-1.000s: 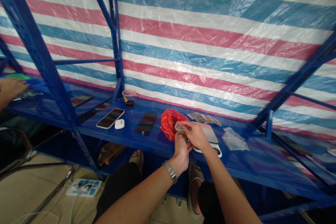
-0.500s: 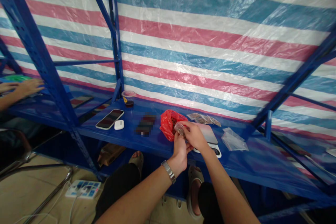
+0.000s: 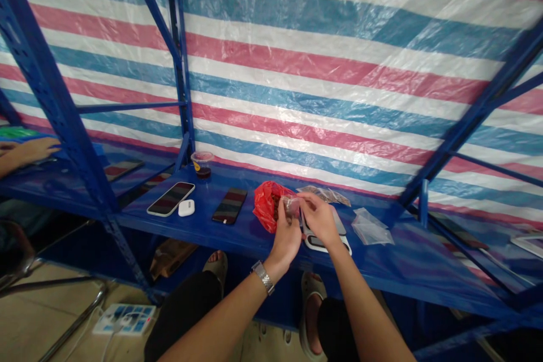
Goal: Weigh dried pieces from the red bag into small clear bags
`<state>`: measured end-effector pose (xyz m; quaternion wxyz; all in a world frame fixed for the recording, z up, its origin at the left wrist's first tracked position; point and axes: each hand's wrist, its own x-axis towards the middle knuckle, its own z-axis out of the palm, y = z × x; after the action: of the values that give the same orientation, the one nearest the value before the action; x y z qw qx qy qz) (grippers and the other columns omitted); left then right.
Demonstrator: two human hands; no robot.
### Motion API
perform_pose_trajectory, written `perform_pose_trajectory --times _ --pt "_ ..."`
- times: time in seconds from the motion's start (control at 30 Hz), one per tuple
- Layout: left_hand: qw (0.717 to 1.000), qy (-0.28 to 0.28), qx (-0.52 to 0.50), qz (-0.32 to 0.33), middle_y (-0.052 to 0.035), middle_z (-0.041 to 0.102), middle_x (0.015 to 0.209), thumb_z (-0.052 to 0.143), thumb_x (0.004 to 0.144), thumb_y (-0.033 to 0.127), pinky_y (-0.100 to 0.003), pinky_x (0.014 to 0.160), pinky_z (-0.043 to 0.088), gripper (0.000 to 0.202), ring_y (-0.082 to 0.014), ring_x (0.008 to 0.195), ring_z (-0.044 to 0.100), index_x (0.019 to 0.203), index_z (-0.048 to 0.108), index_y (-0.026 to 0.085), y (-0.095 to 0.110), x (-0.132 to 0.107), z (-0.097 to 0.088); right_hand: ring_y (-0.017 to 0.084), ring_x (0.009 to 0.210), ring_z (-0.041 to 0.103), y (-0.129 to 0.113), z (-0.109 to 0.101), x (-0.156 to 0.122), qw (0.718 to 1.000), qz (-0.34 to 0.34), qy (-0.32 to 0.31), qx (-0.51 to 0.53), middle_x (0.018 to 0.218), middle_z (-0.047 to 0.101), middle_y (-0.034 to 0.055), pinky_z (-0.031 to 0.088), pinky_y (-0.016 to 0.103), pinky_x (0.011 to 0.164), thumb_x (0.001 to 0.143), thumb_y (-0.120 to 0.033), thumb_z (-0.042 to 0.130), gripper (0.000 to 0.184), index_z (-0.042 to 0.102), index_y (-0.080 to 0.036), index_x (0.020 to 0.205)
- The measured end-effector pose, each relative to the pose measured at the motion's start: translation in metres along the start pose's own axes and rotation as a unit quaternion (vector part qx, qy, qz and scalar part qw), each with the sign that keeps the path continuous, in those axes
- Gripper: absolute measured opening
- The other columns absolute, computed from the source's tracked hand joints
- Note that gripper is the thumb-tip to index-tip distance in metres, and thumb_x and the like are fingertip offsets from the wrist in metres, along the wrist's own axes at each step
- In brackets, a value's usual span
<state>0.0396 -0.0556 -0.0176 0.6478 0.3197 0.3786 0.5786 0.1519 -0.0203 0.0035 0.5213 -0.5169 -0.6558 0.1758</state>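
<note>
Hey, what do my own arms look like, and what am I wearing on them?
Your left forearm and right forearm are bare, with no sleeves or gloves, except for a silver metal link band on the left, probably a watch, its face not showing.

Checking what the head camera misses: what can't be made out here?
Head view:
- Contents of the small clear plastic pouch: partly covered by the left hand and right hand.
- Contents of the glossy red plastic bag: mostly hidden by its own film.
- Readout of the white digital scale: too small to read.
- Arm behind the other person's hand: cut off by the left edge.
</note>
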Motion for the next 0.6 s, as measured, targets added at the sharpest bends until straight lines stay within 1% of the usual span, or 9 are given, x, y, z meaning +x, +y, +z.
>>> perform_pose_trajectory --times 0.07,0.1,0.17,0.2,0.3,0.37,0.43,0.5,0.6 --pt "0.999 0.013 -0.037 0.035 -0.0113 0.068 0.131 0.072 0.081 0.019 -0.031 0.075 0.058 0.074 -0.0212 0.084 0.073 0.150 0.048 0.031 0.002 0.001 -0.002 0.025 0.093 0.073 0.000 -0.004 -0.001 1.000 -0.004 0.013 0.010 0.101 0.078 0.0092 0.058 0.038 0.087 0.089 -0.043 0.059 0.029 0.073 -0.020 0.098" --pt "0.997 0.018 -0.044 0.055 -0.0118 0.067 0.132 0.073 0.080 0.017 -0.033 0.084 0.058 0.069 -0.0234 0.095 0.072 0.145 0.053 0.029 0.003 0.001 -0.003 0.026 0.091 0.073 0.000 -0.005 -0.001 1.000 -0.002 0.017 0.017 0.099 0.078 0.0091 0.058 0.038 0.086 0.089 -0.045 0.060 0.029 0.073 -0.020 0.097" --pt "0.995 0.018 -0.024 0.096 -0.0128 0.064 0.134 0.073 0.078 0.012 -0.035 0.096 0.054 0.066 -0.0251 0.108 0.069 0.140 0.058 0.028 0.003 0.001 -0.005 0.026 0.088 0.073 0.001 -0.008 -0.002 0.999 0.008 0.013 0.038 0.098 0.078 0.0092 0.059 0.038 0.083 0.088 -0.048 0.063 0.031 0.074 -0.020 0.096" --pt "0.993 0.013 0.002 0.118 -0.0132 0.062 0.136 0.073 0.077 0.010 -0.035 0.098 0.053 0.067 -0.0250 0.110 0.067 0.140 0.058 0.028 0.003 0.001 -0.006 0.026 0.087 0.074 0.001 -0.009 -0.003 0.999 0.014 0.008 0.049 0.097 0.078 0.0091 0.059 0.038 0.082 0.087 -0.049 0.064 0.032 0.074 -0.020 0.097" --pt "0.978 -0.020 0.107 0.180 -0.0136 0.057 0.139 0.070 0.077 0.008 -0.035 0.099 0.051 0.074 -0.0243 0.111 0.065 0.146 0.054 0.029 0.003 0.000 -0.007 0.026 0.085 0.074 0.007 -0.017 -0.002 0.997 0.023 0.013 0.067 0.096 0.078 0.0093 0.060 0.038 0.080 0.087 -0.049 0.066 0.033 0.073 -0.020 0.100" --pt "0.962 -0.030 0.166 0.215 -0.0137 0.054 0.140 0.068 0.079 0.011 -0.034 0.099 0.050 0.076 -0.0240 0.112 0.064 0.151 0.049 0.029 0.002 0.000 -0.008 0.025 0.085 0.074 0.017 -0.027 0.000 0.996 0.026 0.055 0.069 0.101 0.078 0.0108 0.060 0.038 0.079 0.086 -0.048 0.066 0.034 0.072 -0.019 0.102" --pt "0.952 -0.029 0.197 0.233 -0.0141 0.051 0.142 0.066 0.081 0.014 -0.034 0.097 0.051 0.077 -0.0223 0.106 0.064 0.153 0.045 0.029 0.003 0.000 -0.008 0.025 0.081 0.075 0.033 -0.042 0.003 0.991 0.044 0.113 0.055 0.103 0.078 0.0129 0.060 0.038 0.075 0.083 -0.047 0.065 0.038 0.072 -0.017 0.106" --pt "0.947 -0.022 0.217 0.236 -0.0141 0.051 0.140 0.064 0.082 0.015 -0.033 0.095 0.052 0.077 -0.0193 0.096 0.065 0.155 0.043 0.028 0.003 0.001 -0.009 0.025 0.073 0.074 0.053 -0.059 0.005 0.985 0.082 0.152 0.000 0.093 0.078 0.0127 0.059 0.037 0.069 0.082 -0.042 0.063 0.040 0.071 -0.014 0.109" --pt "0.937 -0.012 0.256 0.239 -0.0130 0.051 0.134 0.061 0.083 0.014 -0.034 0.094 0.052 0.076 -0.0163 0.087 0.063 0.155 0.040 0.027 0.001 0.003 -0.010 0.025 0.067 0.073 0.081 -0.079 0.005 0.973 0.125 0.159 -0.107 0.075 0.076 0.0082 0.057 0.037 0.067 0.078 -0.032 0.058 0.035 0.073 -0.015 0.105"
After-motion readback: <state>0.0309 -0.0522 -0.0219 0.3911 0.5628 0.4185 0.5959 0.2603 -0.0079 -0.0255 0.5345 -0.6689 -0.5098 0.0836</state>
